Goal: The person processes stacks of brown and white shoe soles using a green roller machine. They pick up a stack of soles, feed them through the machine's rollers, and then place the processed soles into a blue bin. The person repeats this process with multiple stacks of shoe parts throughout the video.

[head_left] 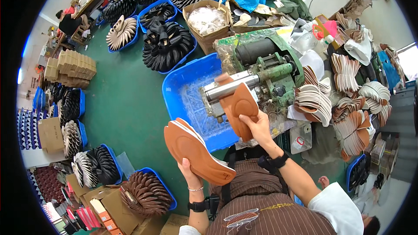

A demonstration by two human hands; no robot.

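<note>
My left hand [190,176] is closed around a stack of brown shoe insoles [194,149], with white edges showing between the layers. The thumb lies over the top insole. My right hand [260,129] pinches a brown insole [243,103] near its lower end; another brown piece shows behind it, partly hidden. That insole is in front of the silver roller [233,88] of a green machine [272,76] and covers part of it. From this view I cannot tell whether it touches the roller. A blue tub [172,88] stands left of the machine, below its front end.
Tied bundles of insoles [313,102] are heaped right of the machine. A paper sack [207,21] stands behind the tub. Blue basins of black shoe parts [167,45] sit on the green floor [117,104]. Cardboard boxes [115,202] are at lower left. A person [69,24] sits far left.
</note>
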